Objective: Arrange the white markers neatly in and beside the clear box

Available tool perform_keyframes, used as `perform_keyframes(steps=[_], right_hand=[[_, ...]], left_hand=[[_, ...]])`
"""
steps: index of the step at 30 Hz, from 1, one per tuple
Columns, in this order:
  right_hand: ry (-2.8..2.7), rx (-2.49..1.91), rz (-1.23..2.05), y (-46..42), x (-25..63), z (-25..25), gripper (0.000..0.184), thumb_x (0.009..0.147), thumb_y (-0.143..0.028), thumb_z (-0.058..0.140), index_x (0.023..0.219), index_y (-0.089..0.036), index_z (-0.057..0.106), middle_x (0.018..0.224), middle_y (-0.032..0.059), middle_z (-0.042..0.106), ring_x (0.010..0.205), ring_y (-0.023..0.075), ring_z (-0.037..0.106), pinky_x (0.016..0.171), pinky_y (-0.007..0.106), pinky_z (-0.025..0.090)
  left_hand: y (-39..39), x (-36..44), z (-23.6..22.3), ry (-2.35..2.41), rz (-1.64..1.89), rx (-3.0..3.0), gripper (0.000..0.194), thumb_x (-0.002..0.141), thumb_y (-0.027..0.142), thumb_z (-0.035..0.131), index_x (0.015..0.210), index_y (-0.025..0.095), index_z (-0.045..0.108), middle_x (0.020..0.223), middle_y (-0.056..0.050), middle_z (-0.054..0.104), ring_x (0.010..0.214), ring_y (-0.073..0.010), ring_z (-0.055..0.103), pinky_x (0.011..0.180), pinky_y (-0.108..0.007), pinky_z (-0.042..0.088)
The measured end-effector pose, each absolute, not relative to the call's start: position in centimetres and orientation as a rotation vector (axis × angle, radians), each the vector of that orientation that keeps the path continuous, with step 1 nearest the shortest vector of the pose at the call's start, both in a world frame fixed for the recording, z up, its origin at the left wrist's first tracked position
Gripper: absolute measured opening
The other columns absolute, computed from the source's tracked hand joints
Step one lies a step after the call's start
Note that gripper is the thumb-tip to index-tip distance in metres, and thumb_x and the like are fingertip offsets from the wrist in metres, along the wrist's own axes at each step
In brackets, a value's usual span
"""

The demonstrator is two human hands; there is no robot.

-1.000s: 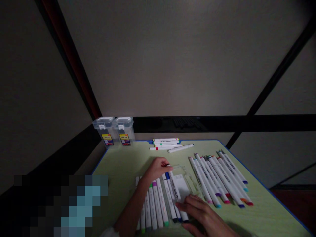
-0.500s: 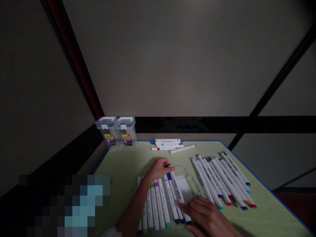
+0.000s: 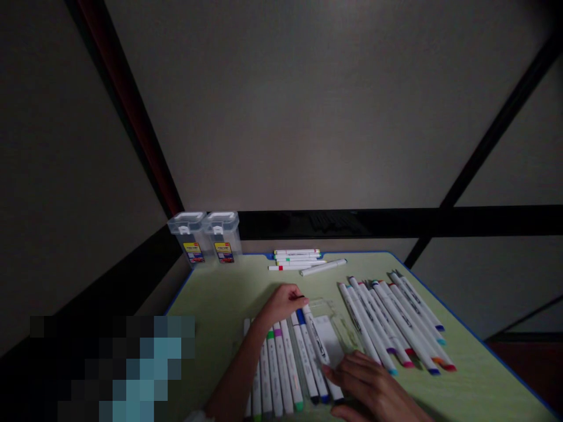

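My left hand (image 3: 285,302) pinches the far, dark-capped end of a white marker (image 3: 317,335). At the marker's near end, my right hand (image 3: 372,382) has its fingertips on the barrel, thumb below and forefinger above. The marker lies along a clear plastic case (image 3: 349,333), beside two other white markers (image 3: 308,351), one with a blue band. Left of these, a row of white markers (image 3: 287,366) with green, purple and grey ends lies side by side, partly covered by my left forearm. A white card (image 3: 329,337) shows inside the case.
Many white markers (image 3: 398,319) with coloured ends lie fanned out at the right of the green table (image 3: 237,281). Several more markers (image 3: 299,258) lie near the back edge. Two clear lidded boxes (image 3: 223,237) stand at the back left, before the wall.
The marker between my hands has shifted slightly toward me and lies a little lower along the row. Both hands keep nearly the same places; the view has tilted slightly.
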State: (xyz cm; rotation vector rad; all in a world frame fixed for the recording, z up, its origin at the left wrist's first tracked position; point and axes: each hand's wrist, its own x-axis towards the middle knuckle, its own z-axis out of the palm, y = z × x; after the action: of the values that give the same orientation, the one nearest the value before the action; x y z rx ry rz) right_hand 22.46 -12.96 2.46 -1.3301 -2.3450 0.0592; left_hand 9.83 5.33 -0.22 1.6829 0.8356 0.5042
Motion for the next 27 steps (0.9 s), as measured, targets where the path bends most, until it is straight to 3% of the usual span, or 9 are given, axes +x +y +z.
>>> perform_keyframes(steps=[7, 15, 21, 27], right_hand=[[-2.220, -1.321, 0.109, -13.1, 22.2, 2.2, 0.034, 0.082, -0.040, 0.047, 0.096, -0.013, 0.062, 0.082, 0.0098, 0.065, 0.075, 0.0192, 0.062, 0.063, 0.026, 0.051], [-2.069, -1.285, 0.194, -13.4, 22.6, 0.5, 0.034, 0.081, -0.040, 0.050, 0.105, -0.017, 0.057, 0.091, 0.0089, 0.064, 0.084, 0.0185, 0.061, 0.070, 0.026, 0.051], [-2.100, -1.278, 0.236, -13.1, 22.2, 1.2, 0.034, 0.083, -0.042, 0.045, 0.094, -0.015, 0.061, 0.076, 0.0073, 0.064, 0.068, 0.0173, 0.061, 0.059, 0.024, 0.051], [-2.143, -1.257, 0.241, -13.0, 21.8, 0.9, 0.037, 0.083, -0.044, 0.044, 0.097, -0.014, 0.060, 0.073, 0.0067, 0.063, 0.064, 0.0157, 0.060, 0.058, 0.022, 0.050]], left_hand=[[5.0, 10.0, -0.4, 0.894, 0.528, 1.736, 0.015, 0.061, 0.025, 0.055, 0.054, 0.015, 0.047, 0.050, 0.005, 0.048, 0.051, -0.0090, 0.045, 0.050, -0.020, 0.032], [4.9, 10.0, -0.5, 0.898, 0.540, 1.754, 0.016, 0.061, 0.027, 0.055, 0.054, 0.015, 0.047, 0.050, 0.005, 0.047, 0.051, -0.0091, 0.045, 0.049, -0.020, 0.031], [5.0, 10.0, -0.6, 0.867, 0.524, 1.735, 0.019, 0.060, 0.029, 0.055, 0.053, 0.015, 0.045, 0.050, 0.005, 0.046, 0.051, -0.0086, 0.044, 0.049, -0.020, 0.031], [5.6, 9.3, -0.9, 0.849, 0.449, 1.798, 0.022, 0.060, 0.032, 0.056, 0.053, 0.016, 0.043, 0.050, 0.006, 0.044, 0.051, -0.0078, 0.041, 0.049, -0.019, 0.029]])
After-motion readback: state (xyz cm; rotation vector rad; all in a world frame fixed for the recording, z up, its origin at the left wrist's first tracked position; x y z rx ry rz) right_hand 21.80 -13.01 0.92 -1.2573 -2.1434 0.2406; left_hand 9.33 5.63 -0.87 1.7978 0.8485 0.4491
